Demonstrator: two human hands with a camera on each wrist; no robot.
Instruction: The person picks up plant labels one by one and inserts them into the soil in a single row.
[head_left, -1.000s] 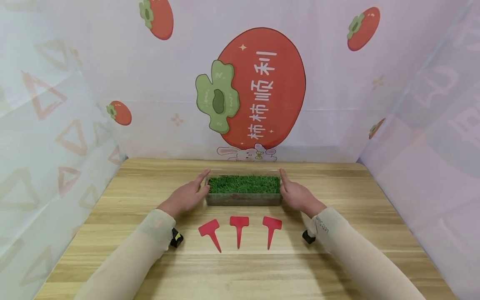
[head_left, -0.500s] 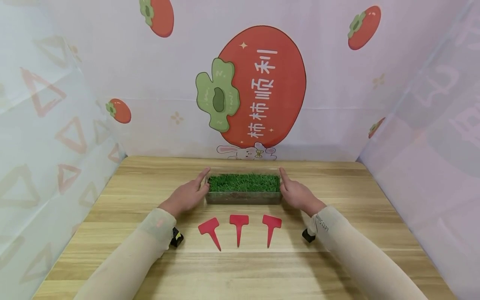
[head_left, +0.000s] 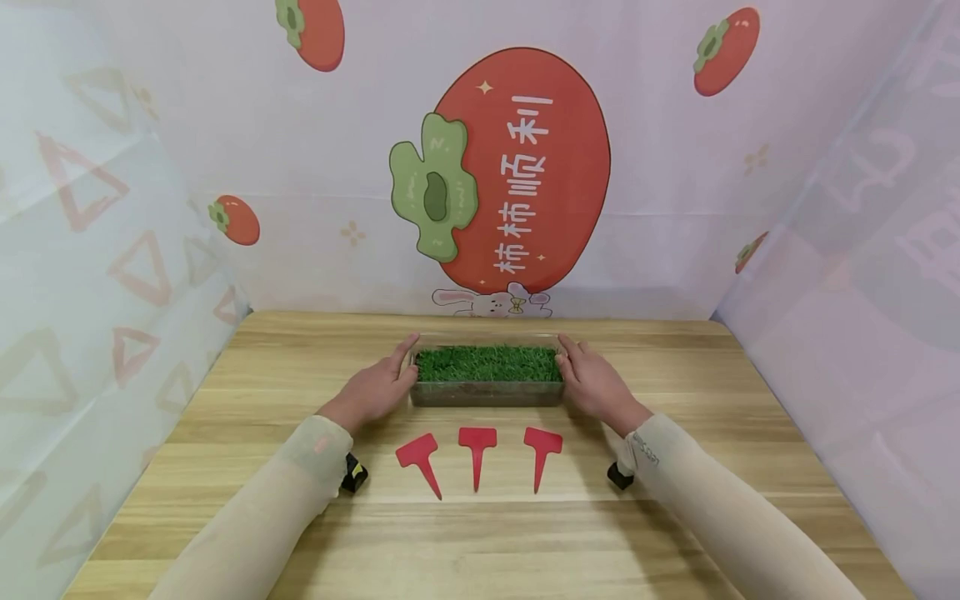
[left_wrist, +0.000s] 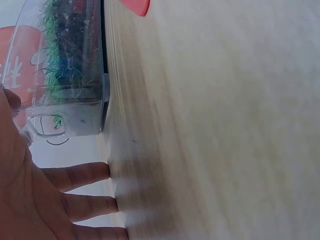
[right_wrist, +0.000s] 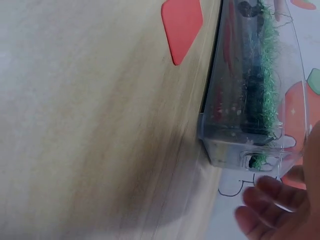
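As three red tags lay nearer, the spread left hand and loosely curled right hand flanked the grass-filled box.

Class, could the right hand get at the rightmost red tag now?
Probably yes: the rightmost red tag lies uncovered on the table, with nothing visible between it and the right hand.

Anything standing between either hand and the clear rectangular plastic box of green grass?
Nothing visible. The left hand is at one end of the box, the right hand at the other. The three flat red T-shaped tags lie in front of the box on the wooden table, outside both paths.
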